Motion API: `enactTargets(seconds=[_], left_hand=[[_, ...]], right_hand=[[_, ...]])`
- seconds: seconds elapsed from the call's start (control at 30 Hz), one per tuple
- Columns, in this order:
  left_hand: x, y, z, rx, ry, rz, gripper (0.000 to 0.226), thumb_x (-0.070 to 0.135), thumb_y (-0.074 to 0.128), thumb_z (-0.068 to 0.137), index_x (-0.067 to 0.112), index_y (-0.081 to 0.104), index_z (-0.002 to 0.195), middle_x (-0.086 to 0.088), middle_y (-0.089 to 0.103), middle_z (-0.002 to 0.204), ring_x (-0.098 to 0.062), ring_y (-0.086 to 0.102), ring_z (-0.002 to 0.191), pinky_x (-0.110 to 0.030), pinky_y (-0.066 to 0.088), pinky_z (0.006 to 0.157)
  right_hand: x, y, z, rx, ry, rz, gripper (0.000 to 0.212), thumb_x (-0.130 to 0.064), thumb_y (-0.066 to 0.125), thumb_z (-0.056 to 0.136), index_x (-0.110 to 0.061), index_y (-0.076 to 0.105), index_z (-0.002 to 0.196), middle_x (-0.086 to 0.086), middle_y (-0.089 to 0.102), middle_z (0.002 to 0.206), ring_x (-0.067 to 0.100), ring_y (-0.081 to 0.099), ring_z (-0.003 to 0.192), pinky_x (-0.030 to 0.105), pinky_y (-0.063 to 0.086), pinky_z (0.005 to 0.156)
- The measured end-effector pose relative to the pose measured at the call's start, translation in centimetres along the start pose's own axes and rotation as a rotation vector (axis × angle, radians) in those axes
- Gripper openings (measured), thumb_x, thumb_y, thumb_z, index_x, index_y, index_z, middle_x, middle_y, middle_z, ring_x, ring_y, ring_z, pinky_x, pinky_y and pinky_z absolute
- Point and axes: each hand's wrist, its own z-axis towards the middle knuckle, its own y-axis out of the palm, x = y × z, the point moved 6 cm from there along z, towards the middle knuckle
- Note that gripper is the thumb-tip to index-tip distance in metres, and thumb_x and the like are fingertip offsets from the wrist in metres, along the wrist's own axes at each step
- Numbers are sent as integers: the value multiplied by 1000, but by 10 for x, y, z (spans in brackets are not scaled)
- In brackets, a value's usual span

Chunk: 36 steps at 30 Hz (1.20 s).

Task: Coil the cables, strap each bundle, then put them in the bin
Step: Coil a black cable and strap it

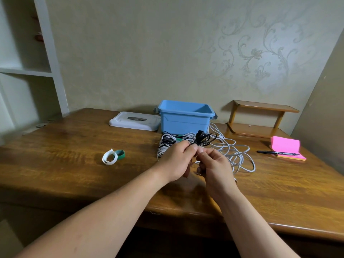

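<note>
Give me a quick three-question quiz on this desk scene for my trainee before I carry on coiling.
1. True or false: the white lid sits on the blue bin.
2. The left hand pinches: A) black cable B) pen C) sticky notes.
3. How many rolls of strap lie left of that hand?
Key: 1 false, the lid lies beside the bin; 2 A; 3 two, a white strap roll and a green strap roll.

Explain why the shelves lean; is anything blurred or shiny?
Head view: the wide-angle lens tilts the white shelves, which are also smeared; glare streaks the table along its front edge; the left hand and right hand, pinching the black cable, look fairly sharp.
</note>
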Motion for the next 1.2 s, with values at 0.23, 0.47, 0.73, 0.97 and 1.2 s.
enactTargets(seconds=[0.23,0.47,0.73,0.97,1.2], left_hand=[[-2,9,-7,-189,-204,-665,44,42,45,114,9,62,90,-9,58,63,-24,52,48,-31,51,49],[-3,5,-4,-144,-237,-506,47,52,55,108,8,69,108,-10,68,78,-24,62,59,-38,64,60],[-12,3,-4,1,-199,-538,40,38,47,114,1,61,114,-1,52,72,-13,42,54,-28,43,50],[-12,16,-12,-216,-392,-912,38,43,49,111,17,58,85,4,44,60,-8,35,41,-22,31,39],[-21,12,-9,-11,-256,-605,50,55,55,107,9,66,121,-5,62,83,-20,55,65,-32,53,55]], right_hand=[[-8,14,-4,-273,38,164,26,-23,55,110,-2,63,98,24,59,70,35,56,59,49,46,69],[-7,9,3,-153,93,217,20,-21,63,103,-9,64,87,7,59,67,14,54,53,29,48,57],[0,11,6,-117,23,94,27,-34,73,99,-8,75,106,21,63,92,32,50,76,46,44,70],[-4,19,1,-244,70,215,22,-26,67,100,-4,68,99,15,63,83,24,58,70,36,56,67],[-3,10,4,-80,12,35,30,-44,84,84,-21,68,77,5,62,70,22,51,68,42,42,67]])
